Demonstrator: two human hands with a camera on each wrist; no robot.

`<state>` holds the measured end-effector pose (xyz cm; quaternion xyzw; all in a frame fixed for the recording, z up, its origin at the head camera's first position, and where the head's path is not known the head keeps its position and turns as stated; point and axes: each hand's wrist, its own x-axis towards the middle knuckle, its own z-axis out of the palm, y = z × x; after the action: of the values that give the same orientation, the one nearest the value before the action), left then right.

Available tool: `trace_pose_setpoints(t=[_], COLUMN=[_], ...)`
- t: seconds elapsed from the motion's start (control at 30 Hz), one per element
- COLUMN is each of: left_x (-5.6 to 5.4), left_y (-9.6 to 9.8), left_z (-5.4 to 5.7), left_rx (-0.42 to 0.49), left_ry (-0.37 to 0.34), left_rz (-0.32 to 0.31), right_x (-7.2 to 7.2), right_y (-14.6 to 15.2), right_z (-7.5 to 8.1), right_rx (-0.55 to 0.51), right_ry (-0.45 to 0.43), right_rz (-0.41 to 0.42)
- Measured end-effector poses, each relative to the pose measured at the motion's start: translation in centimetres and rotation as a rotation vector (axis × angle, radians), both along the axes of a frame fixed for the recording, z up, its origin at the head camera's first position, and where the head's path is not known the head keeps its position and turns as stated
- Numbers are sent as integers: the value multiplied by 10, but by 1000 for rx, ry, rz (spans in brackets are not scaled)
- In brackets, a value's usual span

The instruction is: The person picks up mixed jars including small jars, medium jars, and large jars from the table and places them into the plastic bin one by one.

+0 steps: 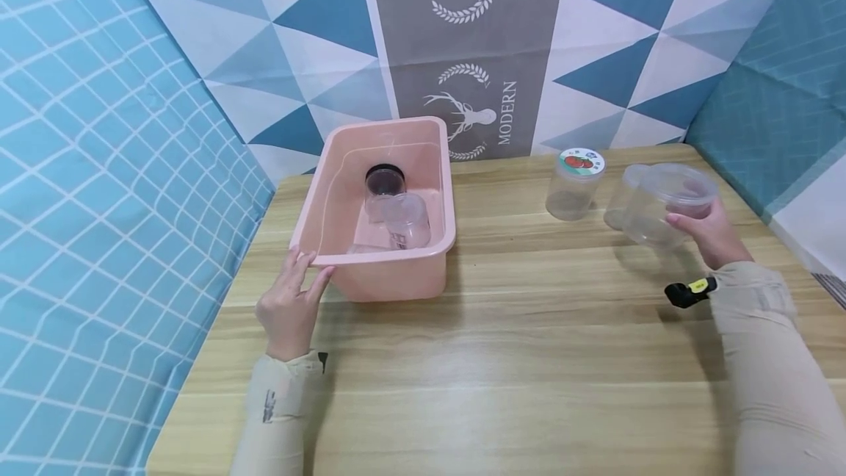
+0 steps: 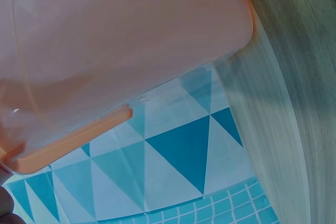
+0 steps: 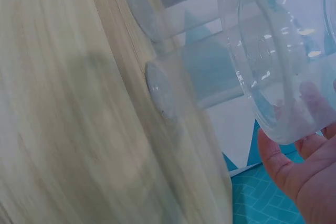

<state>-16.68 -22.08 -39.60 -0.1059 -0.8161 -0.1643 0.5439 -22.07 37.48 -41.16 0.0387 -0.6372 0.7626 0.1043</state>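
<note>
My left hand (image 1: pixel 291 314) grips the near left corner of a pink plastic basin (image 1: pixel 390 281), thumb and fingers at the rim. In the left wrist view the basin's wall (image 2: pixel 131 24) fills the top, and fingertips (image 2: pixel 6 203) show at the lower left edge. On the right, my right hand (image 1: pixel 712 237) holds a large clear plastic jar (image 1: pixel 644 211) by its side, thumb toward me. The right wrist view has the jar's round base (image 3: pixel 257 61) raised above the table, with the hand (image 3: pixel 310 171) beneath its side.
Inside the basin lie a clear jar with a black lid (image 1: pixel 385 180) and another clear jar (image 1: pixel 406 219). A clear jar with a tomato-picture lid (image 1: pixel 573 186) stands at the back right. Beside it, another clear jar (image 1: pixel 621 200) is partly behind the held one. Patterned cloth walls (image 1: pixel 330 42) enclose the wooden table (image 1: pixel 502 358).
</note>
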Motion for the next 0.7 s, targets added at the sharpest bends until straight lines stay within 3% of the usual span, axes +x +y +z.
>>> trace_pose_setpoints(t=[0.17,0.37,0.7], left_x=[-1,-1,-2], left_y=[1,0,1], left_z=[-1,-3,-1], left_rx=[12,18,3], left_ry=[0,6,11], left_rz=[0,-7,-7], right_x=[4,9,11], right_y=[5,6,8], right_z=[7,12,16], right_rx=[37,-6,108], right_ry=[-16,36,-10], right_rz=[-1,50,33])
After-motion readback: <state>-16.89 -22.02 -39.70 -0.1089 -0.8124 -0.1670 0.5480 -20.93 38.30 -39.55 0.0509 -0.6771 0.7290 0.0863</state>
